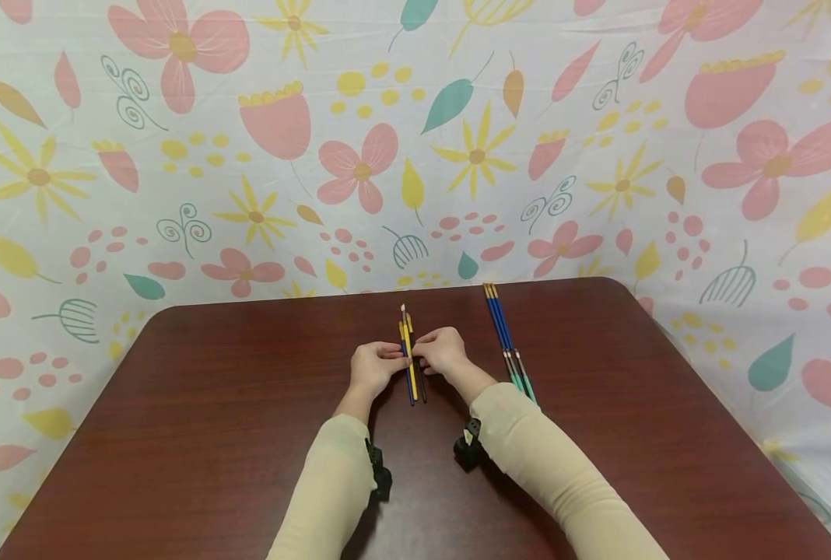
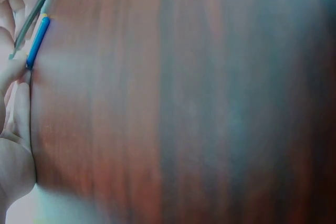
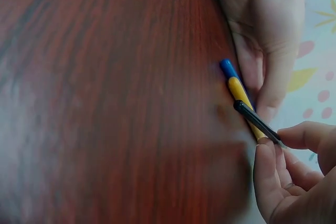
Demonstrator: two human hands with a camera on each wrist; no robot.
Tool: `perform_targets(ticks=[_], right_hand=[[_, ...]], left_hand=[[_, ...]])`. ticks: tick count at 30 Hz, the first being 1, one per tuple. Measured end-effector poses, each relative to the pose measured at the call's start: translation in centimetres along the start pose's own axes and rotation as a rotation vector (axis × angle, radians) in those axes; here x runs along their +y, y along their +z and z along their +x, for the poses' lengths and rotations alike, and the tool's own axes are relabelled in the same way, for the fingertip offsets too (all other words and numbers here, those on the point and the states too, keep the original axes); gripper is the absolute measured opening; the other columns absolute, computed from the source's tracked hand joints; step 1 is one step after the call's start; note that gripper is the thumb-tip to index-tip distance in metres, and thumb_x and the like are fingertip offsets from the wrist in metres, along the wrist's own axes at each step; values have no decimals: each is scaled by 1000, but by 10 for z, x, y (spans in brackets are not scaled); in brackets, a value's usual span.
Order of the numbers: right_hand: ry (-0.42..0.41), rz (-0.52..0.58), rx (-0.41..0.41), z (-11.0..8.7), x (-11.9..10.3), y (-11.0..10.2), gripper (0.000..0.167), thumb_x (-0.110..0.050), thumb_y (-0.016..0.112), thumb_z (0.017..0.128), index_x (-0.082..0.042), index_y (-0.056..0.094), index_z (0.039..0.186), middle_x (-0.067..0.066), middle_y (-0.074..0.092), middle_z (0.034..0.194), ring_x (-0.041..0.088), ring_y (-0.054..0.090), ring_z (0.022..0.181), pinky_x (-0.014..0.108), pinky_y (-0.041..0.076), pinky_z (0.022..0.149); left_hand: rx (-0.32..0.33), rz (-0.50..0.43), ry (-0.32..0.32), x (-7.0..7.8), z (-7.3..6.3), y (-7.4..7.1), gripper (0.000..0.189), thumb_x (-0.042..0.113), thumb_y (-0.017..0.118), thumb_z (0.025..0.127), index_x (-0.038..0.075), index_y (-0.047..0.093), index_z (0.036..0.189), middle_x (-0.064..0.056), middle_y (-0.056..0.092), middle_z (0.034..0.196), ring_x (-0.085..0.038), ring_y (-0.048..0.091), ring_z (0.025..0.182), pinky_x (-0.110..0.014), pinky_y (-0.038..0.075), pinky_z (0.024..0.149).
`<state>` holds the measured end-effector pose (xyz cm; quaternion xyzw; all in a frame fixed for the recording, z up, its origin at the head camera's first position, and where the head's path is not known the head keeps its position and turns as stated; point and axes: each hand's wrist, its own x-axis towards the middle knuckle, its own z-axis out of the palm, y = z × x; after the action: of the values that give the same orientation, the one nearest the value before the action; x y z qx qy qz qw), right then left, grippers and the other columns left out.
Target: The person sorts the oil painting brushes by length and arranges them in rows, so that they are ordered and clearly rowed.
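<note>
Near the middle of the table, three slim paintbrushes lie side by side between my hands, tips pointing away. My left hand (image 1: 372,369) pinches the blue paintbrush (image 3: 226,67), its thumb reaching toward the yellow paintbrush (image 3: 236,85) beside it. From the other side, my right hand (image 1: 445,352) holds the black paintbrush (image 3: 254,116) between thumb and fingers. In the right wrist view the black handle slants across the yellow one. The left wrist view shows the blue handle end by my left thumb. Fingers hide the middle of the brushes.
To the right lie several blue-handled paintbrushes (image 1: 499,315), with teal-handled paintbrushes (image 1: 519,375) just nearer, partly covered by my right sleeve (image 1: 527,435). The dark brown table (image 1: 233,404) ends at a flowered cloth (image 1: 359,171) behind it.
</note>
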<state>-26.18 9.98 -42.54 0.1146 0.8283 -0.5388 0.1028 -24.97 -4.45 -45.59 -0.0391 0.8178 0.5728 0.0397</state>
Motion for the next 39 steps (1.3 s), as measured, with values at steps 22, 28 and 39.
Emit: perform_targets(ticks=[22, 28, 39], right_hand=[[-11, 73, 23, 9, 5, -59, 32, -12, 60, 90, 1, 63, 120, 21, 63, 115, 16, 63, 73, 30, 58, 66], [-6, 69, 38, 14, 10, -80, 36, -13, 58, 92, 1, 60, 124, 22, 62, 119, 15, 63, 74, 28, 58, 65], [-35, 39, 94, 23, 17, -115, 38, -15, 56, 94, 1, 57, 128, 20, 62, 113, 9, 62, 72, 25, 57, 66]], left_hand=[[22, 1, -20, -5, 0, -2, 27, 16, 80, 75, 8, 73, 100, -8, 73, 94, -18, 69, 84, -30, 56, 73], [21, 0, -24, -3, 0, -2, 27, 17, 80, 76, 8, 73, 100, -7, 73, 95, -17, 68, 84, -29, 56, 72], [10, -1, -15, -1, -1, 0, 28, 17, 80, 76, 8, 73, 101, -5, 74, 94, -17, 69, 86, -29, 56, 73]])
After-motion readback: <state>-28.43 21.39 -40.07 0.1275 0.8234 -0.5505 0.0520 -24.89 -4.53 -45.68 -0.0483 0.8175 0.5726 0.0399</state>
